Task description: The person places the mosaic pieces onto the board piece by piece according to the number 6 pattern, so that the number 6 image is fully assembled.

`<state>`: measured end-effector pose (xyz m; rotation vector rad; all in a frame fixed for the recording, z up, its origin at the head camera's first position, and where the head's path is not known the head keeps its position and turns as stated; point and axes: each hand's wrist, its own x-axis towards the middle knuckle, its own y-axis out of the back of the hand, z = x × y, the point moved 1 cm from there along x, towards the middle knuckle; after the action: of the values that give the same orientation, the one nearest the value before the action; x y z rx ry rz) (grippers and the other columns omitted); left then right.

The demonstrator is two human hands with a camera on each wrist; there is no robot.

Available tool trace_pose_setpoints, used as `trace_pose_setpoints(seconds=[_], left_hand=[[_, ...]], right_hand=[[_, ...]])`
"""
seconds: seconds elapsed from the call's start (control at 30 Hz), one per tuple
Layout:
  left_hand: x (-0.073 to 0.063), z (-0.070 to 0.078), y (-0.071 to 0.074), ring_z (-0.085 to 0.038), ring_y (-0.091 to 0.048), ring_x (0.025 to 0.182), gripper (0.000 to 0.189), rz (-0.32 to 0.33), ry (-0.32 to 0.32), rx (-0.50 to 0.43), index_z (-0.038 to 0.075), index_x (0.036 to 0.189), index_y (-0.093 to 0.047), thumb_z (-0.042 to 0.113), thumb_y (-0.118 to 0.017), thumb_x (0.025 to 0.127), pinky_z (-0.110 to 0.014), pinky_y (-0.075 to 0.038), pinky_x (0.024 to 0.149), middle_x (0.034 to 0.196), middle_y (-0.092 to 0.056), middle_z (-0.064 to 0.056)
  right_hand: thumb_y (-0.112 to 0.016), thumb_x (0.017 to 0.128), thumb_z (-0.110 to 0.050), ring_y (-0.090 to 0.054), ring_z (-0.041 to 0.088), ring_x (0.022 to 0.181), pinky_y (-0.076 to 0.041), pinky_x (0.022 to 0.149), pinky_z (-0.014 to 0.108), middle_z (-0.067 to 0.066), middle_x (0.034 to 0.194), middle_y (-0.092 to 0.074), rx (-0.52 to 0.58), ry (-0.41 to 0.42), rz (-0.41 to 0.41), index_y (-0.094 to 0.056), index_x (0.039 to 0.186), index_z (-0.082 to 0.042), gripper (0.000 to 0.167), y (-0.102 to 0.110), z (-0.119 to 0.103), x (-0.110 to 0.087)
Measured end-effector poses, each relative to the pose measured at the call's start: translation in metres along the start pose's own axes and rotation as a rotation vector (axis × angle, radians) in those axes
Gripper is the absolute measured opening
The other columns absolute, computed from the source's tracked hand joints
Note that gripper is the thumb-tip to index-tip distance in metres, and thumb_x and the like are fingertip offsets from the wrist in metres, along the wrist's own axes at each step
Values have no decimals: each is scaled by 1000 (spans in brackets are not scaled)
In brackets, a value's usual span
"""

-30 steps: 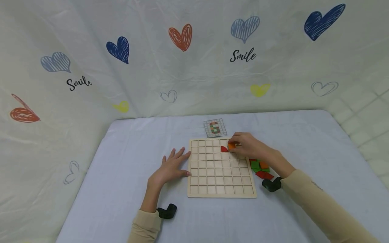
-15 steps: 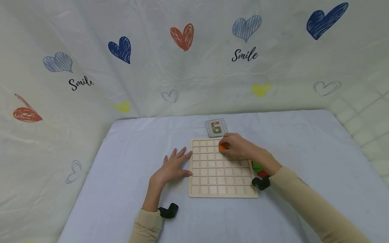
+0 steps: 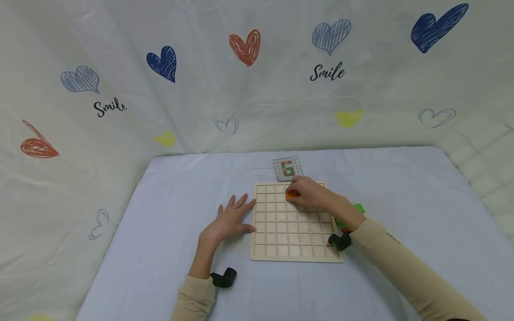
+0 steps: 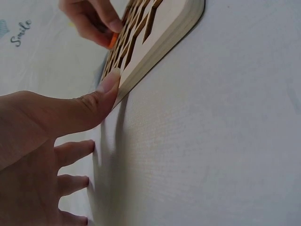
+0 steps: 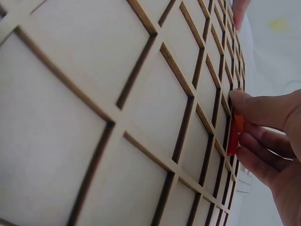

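Note:
A wooden grid board [image 3: 297, 258] lies on the white-covered table. My right hand [image 3: 311, 194] pinches an orange tile [image 3: 292, 195] between thumb and fingers, at a cell in the board's upper rows. Just beside that tile, a red tile [image 5: 232, 138] shows in the right wrist view; the right hand hides it in the head view. My left hand [image 3: 226, 225] lies spread at the board's left edge, its thumb and index fingertip touching the frame. In the left wrist view its thumb [image 4: 101, 96] presses on the rim, while the other fingertips reach down to the cloth.
Behind the board lies a pattern card [image 3: 288, 168] with a small coloured grid figure. Green tiles [image 3: 358, 207] and a bit of red lie right of the board, partly covered by the right forearm. Black wrist devices [image 3: 224, 277] are worn on both arms.
My right hand has moved left over the board with the orange tile, covering the red tile from the head view. The left hand has stayed at the board's edge.

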<state>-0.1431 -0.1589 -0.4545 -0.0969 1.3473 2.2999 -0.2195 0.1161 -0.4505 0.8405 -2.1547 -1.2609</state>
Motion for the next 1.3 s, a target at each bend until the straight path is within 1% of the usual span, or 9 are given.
trace_pose_setpoints(seconds=[0.17, 0.4, 0.57, 0.67, 0.87, 0.93, 1.07, 1.17, 1.3], left_hand=[[1, 2, 0, -42, -5, 159, 82, 3, 0, 1, 21, 160, -40, 35, -80, 89, -75, -4, 119, 172, -21, -8], [1, 4, -2, -42, -5, 159, 83, 2, 9, -1, 21, 160, -40, 35, -80, 88, -75, -4, 120, 172, -21, -8], [2, 5, -1, -43, -5, 159, 83, 7, 11, 2, 20, 160, -40, 35, -80, 89, -75, -4, 119, 172, -21, -8], [1, 5, -1, -43, -5, 159, 83, 3, 19, 8, 20, 160, -40, 35, -80, 89, -76, -4, 119, 172, -21, -9], [2, 4, -1, -43, -4, 159, 83, -5, 13, 6, 20, 161, -38, 35, -79, 90, -75, -4, 119, 172, -20, -8], [3, 4, -2, -43, -4, 159, 83, -3, 11, 3, 20, 161, -38, 35, -79, 90, -75, -3, 119, 172, -20, -8], [3, 4, -6, -43, -4, 159, 83, -6, 26, 7, 20, 160, -39, 35, -80, 89, -75, -3, 119, 172, -21, -9], [1, 5, -6, -43, -5, 159, 83, -4, 35, 17, 20, 160, -39, 35, -80, 89, -75, -4, 119, 172, -21, -9], [0, 6, -5, -44, -5, 159, 83, 9, 37, 24, 20, 160, -40, 35, -80, 89, -76, -5, 119, 172, -22, -9]], right_hand=[[-81, 88, -7, -56, 19, 79, -52, 70, 32, 10, 90, -61, 18, -5, 14, -77, 104, 3, 20, -2, 1, -3], [-80, 88, -7, -53, 17, 76, -49, 67, 29, 10, 89, -60, 14, 12, 29, -77, 104, 3, 19, -1, 4, -7], [-80, 86, -4, -60, 22, 80, -53, 69, 31, 11, 91, -65, -3, 6, 56, -77, 103, 4, 18, 6, 7, -14], [-80, 87, -4, -64, 24, 84, -56, 72, 33, 12, 94, -68, -12, -24, 58, -78, 103, 3, 18, 11, 8, -20], [-76, 90, -2, -67, 23, 89, -59, 78, 37, 11, 99, -72, -14, -133, 34, -78, 103, 2, 14, 19, 10, -38], [-74, 90, 0, -67, 25, 89, -60, 79, 39, 12, 99, -72, -11, -143, 34, -78, 104, 3, 15, 22, 10, -46], [-74, 91, -2, -67, 26, 92, -59, 81, 39, 12, 102, -72, 8, -188, 24, -78, 105, 2, 15, 25, 11, -62], [-75, 92, -4, -66, 23, 92, -59, 80, 37, 10, 102, -72, 24, -204, 23, -78, 106, 1, 15, 27, 13, -74], [-78, 89, -3, -65, 20, 88, -59, 77, 36, 7, 98, -71, 11, -191, 38, -78, 103, -1, 15, 28, 18, -89]])
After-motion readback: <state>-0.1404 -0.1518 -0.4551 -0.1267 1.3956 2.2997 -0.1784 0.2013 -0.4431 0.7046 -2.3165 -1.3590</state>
